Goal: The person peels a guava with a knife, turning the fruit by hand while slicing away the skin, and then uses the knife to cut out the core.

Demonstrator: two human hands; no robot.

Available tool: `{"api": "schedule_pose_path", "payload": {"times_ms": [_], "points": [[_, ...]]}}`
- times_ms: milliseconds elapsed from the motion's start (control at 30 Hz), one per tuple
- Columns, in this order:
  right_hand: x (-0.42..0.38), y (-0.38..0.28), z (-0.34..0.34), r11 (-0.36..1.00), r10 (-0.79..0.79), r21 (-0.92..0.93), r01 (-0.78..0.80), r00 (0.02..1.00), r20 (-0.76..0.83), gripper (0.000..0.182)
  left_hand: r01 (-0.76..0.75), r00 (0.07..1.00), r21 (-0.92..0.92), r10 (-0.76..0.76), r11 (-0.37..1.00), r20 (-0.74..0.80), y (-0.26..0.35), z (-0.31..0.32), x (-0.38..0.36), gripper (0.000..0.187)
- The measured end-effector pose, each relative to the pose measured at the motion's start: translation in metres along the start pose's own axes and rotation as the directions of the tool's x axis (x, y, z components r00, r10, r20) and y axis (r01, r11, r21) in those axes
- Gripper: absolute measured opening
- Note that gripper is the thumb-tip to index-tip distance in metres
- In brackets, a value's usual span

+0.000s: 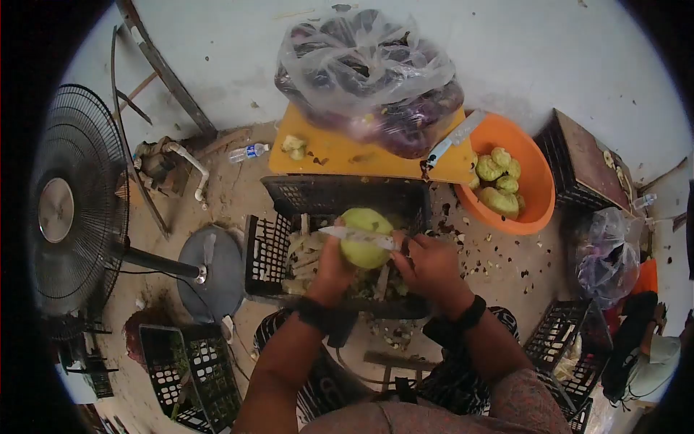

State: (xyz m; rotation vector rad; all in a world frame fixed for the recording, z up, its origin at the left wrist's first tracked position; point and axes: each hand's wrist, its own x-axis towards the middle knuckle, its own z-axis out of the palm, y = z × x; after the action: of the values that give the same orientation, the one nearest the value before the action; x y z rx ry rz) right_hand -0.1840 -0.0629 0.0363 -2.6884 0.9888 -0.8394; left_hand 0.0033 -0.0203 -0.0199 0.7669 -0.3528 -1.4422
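1. Knife (354,236) in the right hand's (437,269) closed grip crosses a green vegetable (366,256) above a black crate (347,185); a slip could cut the left hand (332,273), curled around its side near the blade tip.
2. Rounded sides and a loosened hold could drop the vegetable onto scraps (305,253) below.

A fan (76,208) stands left of a plastic bottle (249,152).

Single head-worn view from above the lap, facing forward and steeply down, within arm's reach.
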Motion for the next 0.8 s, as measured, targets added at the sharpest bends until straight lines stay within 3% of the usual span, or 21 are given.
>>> {"api": "schedule_pose_path", "payload": {"times_ms": [67, 400, 500, 567, 600, 667, 800], "points": [[-0.0002, -0.0008, -0.0009, 1.000, -0.023, -0.015, 0.023, 1.000, 0.018, 0.029, 0.078, 0.994, -0.071, -0.083, 0.994, -0.077, 0.0010, 0.0009, -0.0016, 0.048], [0.0020, -0.0009, -0.0063, 0.998, -0.069, 0.018, 0.068, 0.997, 0.024, 0.028, 0.054, 0.998, -0.036, -0.055, 0.998, -0.029, 0.0016, -0.0023, -0.0036, 0.049], [0.0032, 0.0011, -0.0020, 0.999, -0.038, 0.031, 0.037, 0.999, 0.014, 0.028, 0.035, 0.991, -0.041, -0.040, 0.999, -0.128, 0.0027, 0.0020, -0.0069, 0.047], [0.0036, 0.0020, -0.0003, 1.000, -0.009, 0.026, 0.008, 1.000, 0.004, 0.027, -0.088, 0.996, 0.114, 0.087, 0.990, 0.012, 0.0032, 0.0021, -0.0101, 0.046], [0.0030, 0.0024, 0.0007, 1.000, -0.006, 0.026, 0.005, 1.000, 0.004, 0.027, -0.085, 0.996, 0.115, 0.084, 0.990, 0.012, 0.0029, 0.0012, -0.0094, 0.046], [0.0016, 0.0026, 0.0023, 0.999, 0.017, 0.051, -0.019, 0.999, 0.031, 0.026, 0.029, 0.994, -0.015, -0.031, 0.999, -0.102, 0.0025, -0.0015, -0.0065, 0.044], [0.0046, 0.0025, -0.0065, 0.994, -0.034, 0.106, 0.029, 0.998, 0.047, 0.025, 0.077, 0.995, -0.092, -0.082, 0.993, -0.053, 0.0072, -0.0034, -0.0032, 0.044]]}}
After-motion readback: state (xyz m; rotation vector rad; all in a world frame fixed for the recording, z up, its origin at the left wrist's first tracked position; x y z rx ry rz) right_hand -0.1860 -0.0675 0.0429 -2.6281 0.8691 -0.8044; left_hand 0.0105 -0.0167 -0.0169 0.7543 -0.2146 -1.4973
